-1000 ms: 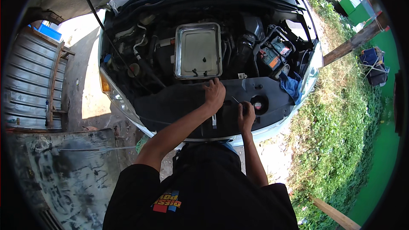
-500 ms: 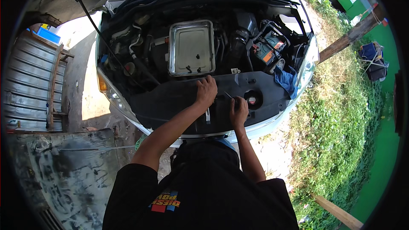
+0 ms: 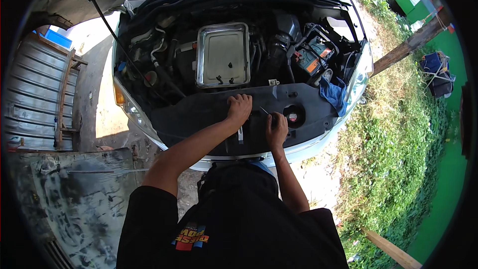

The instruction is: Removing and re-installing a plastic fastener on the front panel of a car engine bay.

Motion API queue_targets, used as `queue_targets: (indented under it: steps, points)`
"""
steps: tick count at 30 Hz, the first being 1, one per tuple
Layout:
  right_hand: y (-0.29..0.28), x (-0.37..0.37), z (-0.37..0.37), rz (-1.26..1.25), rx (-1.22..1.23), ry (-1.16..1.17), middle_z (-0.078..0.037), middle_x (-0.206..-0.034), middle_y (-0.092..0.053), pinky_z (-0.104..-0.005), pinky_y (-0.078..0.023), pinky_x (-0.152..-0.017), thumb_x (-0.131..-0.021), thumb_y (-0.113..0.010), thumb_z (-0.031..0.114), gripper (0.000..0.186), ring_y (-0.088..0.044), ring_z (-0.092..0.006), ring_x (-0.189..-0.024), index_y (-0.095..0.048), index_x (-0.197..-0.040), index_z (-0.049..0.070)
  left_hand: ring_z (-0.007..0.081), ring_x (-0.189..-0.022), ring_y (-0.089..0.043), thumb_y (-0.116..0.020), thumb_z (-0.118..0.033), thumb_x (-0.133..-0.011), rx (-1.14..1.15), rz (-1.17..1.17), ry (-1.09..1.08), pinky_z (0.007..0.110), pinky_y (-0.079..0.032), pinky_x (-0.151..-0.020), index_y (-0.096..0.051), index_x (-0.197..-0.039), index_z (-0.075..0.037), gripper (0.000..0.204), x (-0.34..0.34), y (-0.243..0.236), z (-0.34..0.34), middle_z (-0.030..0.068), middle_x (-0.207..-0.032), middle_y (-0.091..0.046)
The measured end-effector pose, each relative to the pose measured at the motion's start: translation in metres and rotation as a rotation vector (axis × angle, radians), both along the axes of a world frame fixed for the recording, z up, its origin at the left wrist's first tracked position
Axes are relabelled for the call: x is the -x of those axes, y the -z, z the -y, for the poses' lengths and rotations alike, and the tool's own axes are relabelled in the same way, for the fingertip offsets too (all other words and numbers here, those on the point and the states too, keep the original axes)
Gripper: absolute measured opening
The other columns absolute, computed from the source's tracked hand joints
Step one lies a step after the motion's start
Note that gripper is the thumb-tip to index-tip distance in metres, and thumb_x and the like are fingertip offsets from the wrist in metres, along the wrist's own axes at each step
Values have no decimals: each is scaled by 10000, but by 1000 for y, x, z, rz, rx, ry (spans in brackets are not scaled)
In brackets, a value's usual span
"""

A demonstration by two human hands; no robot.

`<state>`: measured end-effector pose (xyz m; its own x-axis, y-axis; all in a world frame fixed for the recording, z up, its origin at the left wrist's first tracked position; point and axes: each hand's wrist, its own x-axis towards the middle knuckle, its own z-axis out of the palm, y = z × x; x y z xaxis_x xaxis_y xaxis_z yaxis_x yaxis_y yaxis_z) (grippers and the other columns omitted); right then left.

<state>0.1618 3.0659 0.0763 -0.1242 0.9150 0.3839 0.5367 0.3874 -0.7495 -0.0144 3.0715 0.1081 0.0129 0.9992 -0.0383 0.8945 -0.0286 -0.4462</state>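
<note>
A black plastic cover panel (image 3: 191,117) spans the front of the car's engine bay. My left hand (image 3: 240,109) rests on it near the middle, fingers stretched forward and apart, with nothing visible in them. To its right, my right hand (image 3: 277,129) is closed round a slim tool that looks like a screwdriver (image 3: 265,111). Its thin metal shaft points forward and left, close above the panel; the fingers hide the handle. Beyond the panel, a shiny metal tray (image 3: 222,52) sits on the engine, with several small black fasteners (image 3: 219,79) in it.
A round cap (image 3: 293,117) shows in an opening of the panel, right of my right hand. A blue cloth (image 3: 332,94) hangs at the right corner, near the battery (image 3: 314,59). A thin prop rod (image 3: 105,22) crosses the left side. A worn tabletop (image 3: 82,194) stands at lower left.
My left hand has drawn back slightly toward me from the panel's far edge. My right hand keeps the tool in nearly the same place. The view has shifted a little.
</note>
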Motion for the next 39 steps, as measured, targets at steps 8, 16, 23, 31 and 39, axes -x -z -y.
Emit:
queue_targets:
  steps: [8,16,23,31,39]
  points:
    - [-1,0,0,2,-18,19,-132,-925,-644,-417,-486,-763,-942,-661,155,146,-623,-330,-850,-634,-1009,29,271,-937,-688,-626,-226,-885,60,421,-23,426,-596,-657,-607,-1015,-76,199,19,-2,-16,113,-999,-668]
    - [-2,-1,-3,10,-23,17,-139,-925,-645,-423,-486,-772,-939,-661,143,143,-621,-336,-854,-632,-1019,28,233,-801,-695,-625,-196,-882,-36,48,-130,330,-615,-584,-618,-930,-66,138,-15,-13,-7,68,-896,-617]
    - [-2,-2,-1,-2,-26,14,-140,-926,-645,-422,-489,-770,-940,-662,142,141,-624,-335,-862,-636,-1014,24,264,-821,-726,-648,-84,-867,-66,326,-289,339,-621,-676,-586,-1005,-2,172,-10,-4,-15,154,-980,-626]
    - [-1,-4,-2,-9,-22,9,-135,-930,-646,-420,-488,-766,-945,-659,149,143,-621,-333,-861,-635,-1013,25,283,-806,-740,-729,-134,-844,-56,464,-184,343,-618,-665,-518,-1103,33,374,-2,-16,-8,191,-1026,-623]
    - [-5,8,-5,1,-38,-14,-147,-954,-653,-436,-479,-796,-955,-644,147,141,-617,-353,-896,-634,-1017,21,300,-688,-727,-623,-152,-892,-98,541,-42,375,-610,-594,-512,-1060,4,255,9,2,-21,171,-956,-615]
